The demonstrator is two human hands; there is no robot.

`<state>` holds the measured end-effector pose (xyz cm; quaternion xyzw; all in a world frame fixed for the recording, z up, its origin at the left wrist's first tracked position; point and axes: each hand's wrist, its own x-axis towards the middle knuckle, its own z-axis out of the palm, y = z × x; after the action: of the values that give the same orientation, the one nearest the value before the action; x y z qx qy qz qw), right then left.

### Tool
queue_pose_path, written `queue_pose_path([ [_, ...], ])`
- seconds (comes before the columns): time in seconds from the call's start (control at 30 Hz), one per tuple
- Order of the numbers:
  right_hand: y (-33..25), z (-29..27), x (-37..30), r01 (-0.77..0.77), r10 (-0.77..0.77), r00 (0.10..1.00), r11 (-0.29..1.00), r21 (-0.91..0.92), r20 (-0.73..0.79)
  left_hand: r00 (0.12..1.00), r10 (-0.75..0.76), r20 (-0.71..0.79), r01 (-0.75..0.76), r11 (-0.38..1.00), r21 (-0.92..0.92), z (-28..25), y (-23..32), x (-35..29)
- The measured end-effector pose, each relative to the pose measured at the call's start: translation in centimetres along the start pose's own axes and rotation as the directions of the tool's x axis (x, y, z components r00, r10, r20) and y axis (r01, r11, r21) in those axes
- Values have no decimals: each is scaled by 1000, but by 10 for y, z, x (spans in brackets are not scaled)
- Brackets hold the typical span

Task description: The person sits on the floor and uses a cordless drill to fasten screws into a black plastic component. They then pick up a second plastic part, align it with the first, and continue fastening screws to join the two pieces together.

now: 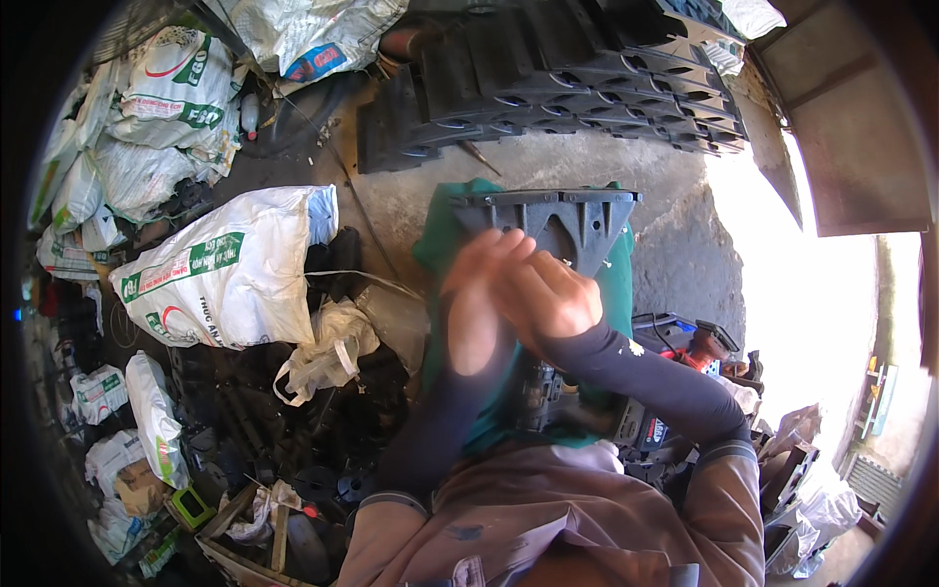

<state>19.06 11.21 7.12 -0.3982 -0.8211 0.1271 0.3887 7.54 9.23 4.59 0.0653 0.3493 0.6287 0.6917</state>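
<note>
My left hand (476, 303) is smeared by motion, so its fingers do not show clearly. Right beside it, my right hand (555, 298) is closed, its fingers curled inward toward the left one. Whatever the right hand may hold is hidden. Just beyond both hands lies a black plastic part (593, 225) with a flat far edge and ribbed, tapering sides. It rests on green cloth (618, 293) over my lap, and the hands cover its near end. A dark cylindrical tool (536, 391) shows below my right wrist.
Stacked black plastic parts (548, 83) fill the far side. White printed sacks (230, 269) lie to the left, above dark scrap (264, 411). On the right are a red and black power tool (706, 344) and a black battery-like block (643, 428). A pointed tool (479, 157) lies on the floor.
</note>
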Motion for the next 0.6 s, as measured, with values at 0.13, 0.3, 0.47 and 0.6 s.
queue_pose_path([
  [0.13, 4, 1, -4, 40, -40, 999, 999, 8, 14, 999, 21, 32, -22, 999, 26, -1, 1, -5],
  [0.3, 5, -19, 1, -65, 62, 993, 998, 21, 100, 997, -58, -41, 59, 997, 39, 0, 5, -8],
  [0.47, 32, -52, 7, -586, 503, 770, 801, 123, 393, 997, -43, -72, 43, 999, 2, -1, 10, -1],
  [0.6, 46, -48, 5, -577, 481, 706, 816, 27, 520, 998, -41, -53, 42, 999, 17, -2, 15, 3],
])
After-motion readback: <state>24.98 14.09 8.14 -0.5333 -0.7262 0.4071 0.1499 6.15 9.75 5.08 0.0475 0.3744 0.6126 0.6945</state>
